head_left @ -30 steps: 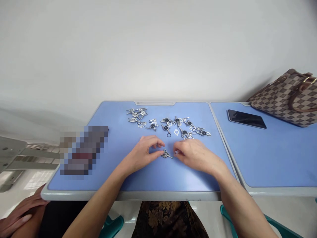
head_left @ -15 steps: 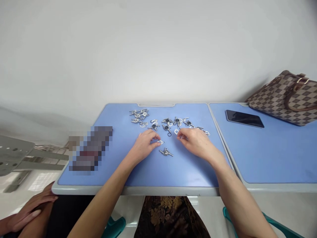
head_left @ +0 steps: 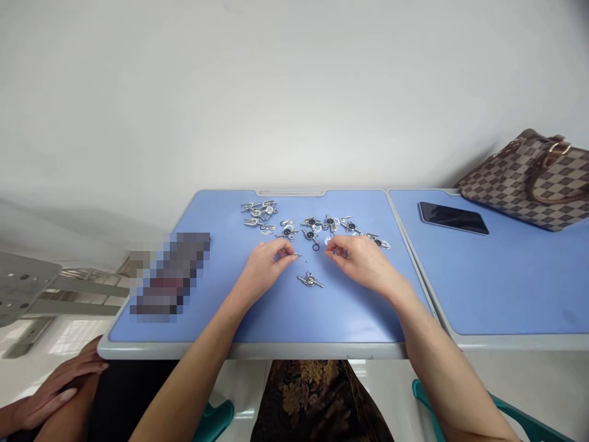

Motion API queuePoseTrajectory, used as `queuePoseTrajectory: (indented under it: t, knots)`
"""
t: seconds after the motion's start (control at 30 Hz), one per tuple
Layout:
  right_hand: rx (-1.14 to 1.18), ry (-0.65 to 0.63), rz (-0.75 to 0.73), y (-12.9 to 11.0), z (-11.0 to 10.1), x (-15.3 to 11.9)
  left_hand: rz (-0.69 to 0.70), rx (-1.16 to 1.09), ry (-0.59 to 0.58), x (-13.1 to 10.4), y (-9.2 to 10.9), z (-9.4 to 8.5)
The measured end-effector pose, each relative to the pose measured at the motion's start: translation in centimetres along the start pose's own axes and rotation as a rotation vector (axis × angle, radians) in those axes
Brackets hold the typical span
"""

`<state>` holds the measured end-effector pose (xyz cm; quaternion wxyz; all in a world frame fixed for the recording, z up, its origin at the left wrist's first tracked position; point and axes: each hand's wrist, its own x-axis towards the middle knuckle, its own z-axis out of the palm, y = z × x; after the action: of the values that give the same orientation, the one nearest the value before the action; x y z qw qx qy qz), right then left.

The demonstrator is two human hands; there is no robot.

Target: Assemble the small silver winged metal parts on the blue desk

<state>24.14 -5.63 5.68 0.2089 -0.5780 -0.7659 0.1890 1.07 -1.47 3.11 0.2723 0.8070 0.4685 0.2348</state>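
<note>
My left hand [head_left: 267, 264] is closed in a pinch, its thumb and forefinger on a small silver metal plate [head_left: 298, 255] now seen nearly edge-on. Beside it on the blue table [head_left: 276, 319] lies a tiny shiny bead-like piece [head_left: 307, 261]. Nearer to me rests a metal fitting [head_left: 310, 280] with a round middle and two arms. My right hand [head_left: 361, 258] is also pinched, at the front of a cluster of parts; a bit of metal shows under its fingers, too covered to name. A black ring [head_left: 316, 247] lies between the hands.
Several silver fittings with black centres [head_left: 330, 221] lie beyond my hands, and a metal pile [head_left: 262, 210] sits farther left. A phone [head_left: 453, 218] and a checked handbag [head_left: 529, 184] are on the right-hand table. Another person's hand [head_left: 59, 387] rests at lower left.
My left hand has lifted and tilted the small plate, leaving the tiny bead-like piece on the table. My right hand has shifted slightly left. The view has moved a little.
</note>
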Motion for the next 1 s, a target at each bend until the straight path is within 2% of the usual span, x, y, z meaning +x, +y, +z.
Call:
queuePoseTrajectory:
  t: [0.07, 0.13, 0.23, 0.57, 0.7, 0.8, 0.87, 1.0]
  knots:
    - [0.083, 0.015, -0.045, -0.3, 0.1, -0.1, 0.007, -0.095, 0.061, -0.2, 0.3, -0.2]
    - [0.157, 0.019, -0.107, -0.7, 0.3, -0.2, 0.038, -0.151, 0.074, -0.4, 0.5, -0.2]
    - [0.203, 0.015, -0.170, -1.1, 0.8, -0.2, 0.082, -0.170, 0.030, -0.7, 0.6, 0.1]
    - [0.189, 0.023, -0.200, -1.4, 1.7, -0.1, 0.085, -0.258, -0.116, -1.0, 1.0, 0.9]
    - [0.176, -0.006, -0.124, -1.2, 0.9, -0.1, 0.105, -0.291, -0.031, -1.1, 1.4, 0.7]
    - [0.192, -0.115, -0.090, -0.6, -0.5, -0.3, 0.105, -0.293, 0.052, -1.0, 1.3, 0.3]
    - [0.219, -0.222, -0.138, -0.1, -1.3, -0.4, 0.112, -0.276, -0.002, -0.9, 1.2, -0.1]
    - [0.208, -0.349, -0.239, 0.5, -1.7, -0.3, 0.161, -0.189, -0.285, -1.0, 1.0, -0.3]
